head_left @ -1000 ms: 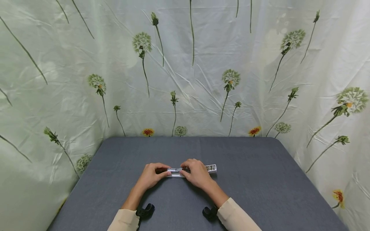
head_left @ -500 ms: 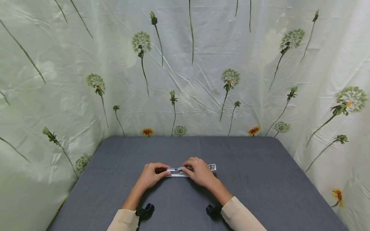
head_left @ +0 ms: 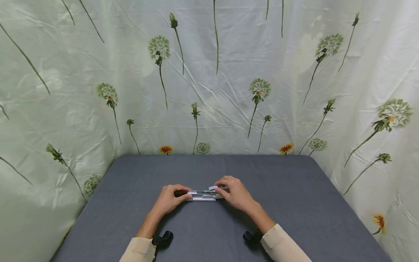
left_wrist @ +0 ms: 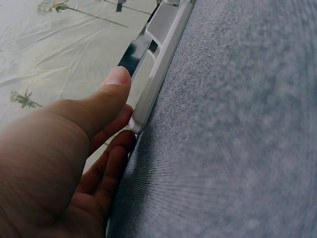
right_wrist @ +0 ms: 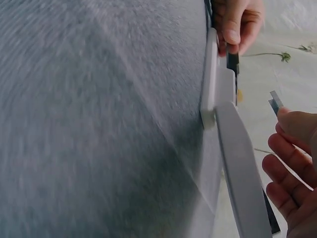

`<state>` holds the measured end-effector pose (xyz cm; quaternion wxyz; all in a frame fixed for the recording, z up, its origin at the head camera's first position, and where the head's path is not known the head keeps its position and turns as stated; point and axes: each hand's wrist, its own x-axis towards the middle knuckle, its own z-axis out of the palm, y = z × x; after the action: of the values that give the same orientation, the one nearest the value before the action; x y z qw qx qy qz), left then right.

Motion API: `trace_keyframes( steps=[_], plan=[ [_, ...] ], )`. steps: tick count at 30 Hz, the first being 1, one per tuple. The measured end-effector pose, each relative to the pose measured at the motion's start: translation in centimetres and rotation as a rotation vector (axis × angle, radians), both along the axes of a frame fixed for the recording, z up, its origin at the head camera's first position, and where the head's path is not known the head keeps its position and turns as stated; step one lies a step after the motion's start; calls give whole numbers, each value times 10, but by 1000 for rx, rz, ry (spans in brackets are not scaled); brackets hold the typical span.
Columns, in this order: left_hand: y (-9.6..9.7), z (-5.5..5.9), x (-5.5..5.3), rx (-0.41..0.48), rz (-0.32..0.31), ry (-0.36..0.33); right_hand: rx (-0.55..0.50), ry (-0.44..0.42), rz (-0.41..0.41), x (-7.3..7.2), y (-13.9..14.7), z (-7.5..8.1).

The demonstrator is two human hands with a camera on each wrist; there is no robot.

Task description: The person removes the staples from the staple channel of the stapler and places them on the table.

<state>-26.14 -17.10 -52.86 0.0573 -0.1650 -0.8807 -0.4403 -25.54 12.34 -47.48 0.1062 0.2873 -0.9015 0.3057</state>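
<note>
Pinches short silver metal strip [right_wrist: 275,102] in right hand [head_left: 237,193], just above long white stapler [head_left: 203,199] (held by left hand [head_left: 171,199]).

The right hand [head_left: 237,193] has shifted toward the right and far edges of the table [head_left: 294,193]. The metal strip [head_left: 213,187] in its pinch, previously low over the stapler [head_left: 200,199], is now raised clear. The hand now covers the stapler's right end.
</note>
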Motion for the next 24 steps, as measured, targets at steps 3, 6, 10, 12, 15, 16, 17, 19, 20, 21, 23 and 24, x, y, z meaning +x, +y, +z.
trace_keyframes(
  steps=[3,6,10,12,15,16,17,19,20,21,23,24],
  plan=[
    [0,0,0,-1,-1,7,-16,6,-3,1,6,4],
    [0,0,1,1,1,7,-28,10,-8,0,14,7],
    [1,0,1,1,6,-2,-49,-4,-17,1,26,9],
    [1,0,1,-1,9,-6,-53,-7,-24,1,31,10],
    [1,-1,1,-2,17,-17,-64,8,-30,1,39,10],
    [1,-1,1,-3,19,-20,-68,14,-35,1,41,10],
    [1,-1,1,-4,22,-23,-69,25,-39,0,44,9],
    [1,-2,0,-5,25,-26,-79,43,-46,-1,48,9],
    [1,-2,0,-7,26,-25,-81,54,-49,-1,50,8],
    [1,-2,0,-7,25,-25,-80,64,-54,-1,53,8],
    [1,-2,0,-7,24,-23,-80,71,-62,-1,57,7],
    [1,-2,0,-8,22,-21,-81,71,-65,-1,60,7]
  ],
)
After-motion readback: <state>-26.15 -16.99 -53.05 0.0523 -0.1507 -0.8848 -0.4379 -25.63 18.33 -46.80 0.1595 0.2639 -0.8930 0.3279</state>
